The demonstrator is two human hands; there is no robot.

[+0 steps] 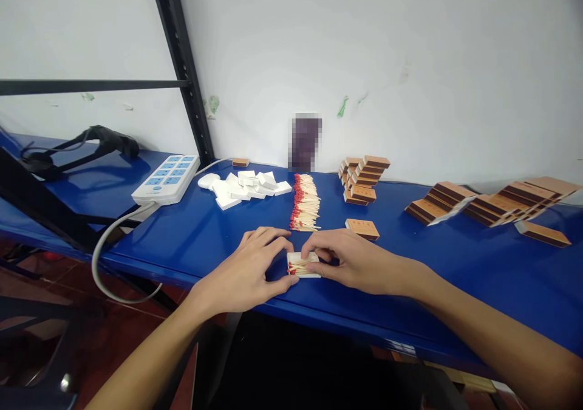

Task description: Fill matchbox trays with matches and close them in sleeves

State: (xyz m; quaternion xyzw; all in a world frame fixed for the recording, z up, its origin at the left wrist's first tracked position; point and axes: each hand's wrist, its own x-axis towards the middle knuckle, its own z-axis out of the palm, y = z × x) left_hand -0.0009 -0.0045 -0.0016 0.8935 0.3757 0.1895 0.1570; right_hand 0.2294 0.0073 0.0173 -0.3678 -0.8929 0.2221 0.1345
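Observation:
A small white matchbox tray [297, 257] lies on the blue table near its front edge, with red-tipped matches [298, 268] in it. My left hand [250, 270] holds the left end of the tray between thumb and index finger. Over the right part of the tray is my right hand [350, 261], its fingers bent down onto the matches and its thumb along the near side. Just behind the tray, a row of loose matches [306, 203] lies with the red heads to the left. One brown matchbox [362, 228] rests beyond my right hand.
White trays [250, 186] lie heaped at the back left, near a power strip [168, 178]. Matchboxes [363, 179] are stacked at the back, and more matchboxes [496, 202] lean in rows at the right. A black shelf post [182, 64] rises at the left.

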